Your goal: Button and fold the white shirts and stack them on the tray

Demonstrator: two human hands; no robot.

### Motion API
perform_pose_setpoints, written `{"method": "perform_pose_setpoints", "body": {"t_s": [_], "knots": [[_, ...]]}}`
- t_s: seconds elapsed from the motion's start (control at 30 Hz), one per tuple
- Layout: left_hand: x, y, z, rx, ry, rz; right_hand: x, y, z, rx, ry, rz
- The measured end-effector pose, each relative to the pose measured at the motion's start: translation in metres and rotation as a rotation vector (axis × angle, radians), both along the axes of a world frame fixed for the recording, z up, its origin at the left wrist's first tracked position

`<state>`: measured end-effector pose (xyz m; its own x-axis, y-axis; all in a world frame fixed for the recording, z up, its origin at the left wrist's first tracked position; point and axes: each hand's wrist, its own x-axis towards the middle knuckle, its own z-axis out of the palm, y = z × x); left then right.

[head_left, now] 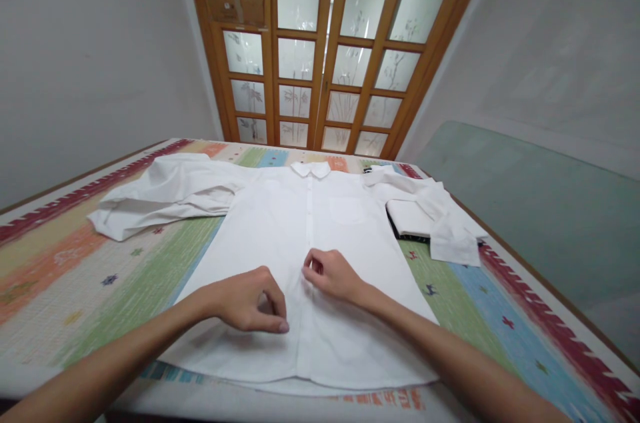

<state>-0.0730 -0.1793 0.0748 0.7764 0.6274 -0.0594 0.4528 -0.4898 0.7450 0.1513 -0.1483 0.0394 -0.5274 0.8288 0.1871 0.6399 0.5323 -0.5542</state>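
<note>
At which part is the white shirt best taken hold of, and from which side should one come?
Probably the bottom hem of the white shirt, pinched from the near side, left hand and right hand each toward its own end. The shirt lies spread flat, collar pointing away, so this thin edge faces the person.

White shirt: no lettering I can read
Tablecloth: no words legible
Glass doors: nothing readable from here
</note>
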Motion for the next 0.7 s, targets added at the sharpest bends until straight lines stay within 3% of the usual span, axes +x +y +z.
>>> {"method": "perform_pose_setpoints", "body": {"t_s": [0.07, 0.17, 0.33, 0.5, 0.7], "knots": [[0.006, 0.007, -0.001, 0.041, 0.057, 0.027, -0.002, 0.021, 0.000, -0.018, -0.087, -0.146], [0.015, 0.024, -0.007, 0.194, 0.108, 0.191, -0.007, 0.042, -0.002, -0.026, -0.213, -0.279], [0.027, 0.045, -0.021, 0.036, 0.090, 0.372, -0.015, 0.052, 0.003, -0.089, -0.264, -0.339], [0.040, 0.059, -0.020, -0.035, 0.044, 0.476, -0.007, 0.053, 0.008, -0.332, -0.041, -0.254], [0.056, 0.077, -0.024, -0.066, 0.061, 0.506, 0.008, 0.057, -0.007, -0.585, 0.289, -0.205]]}}
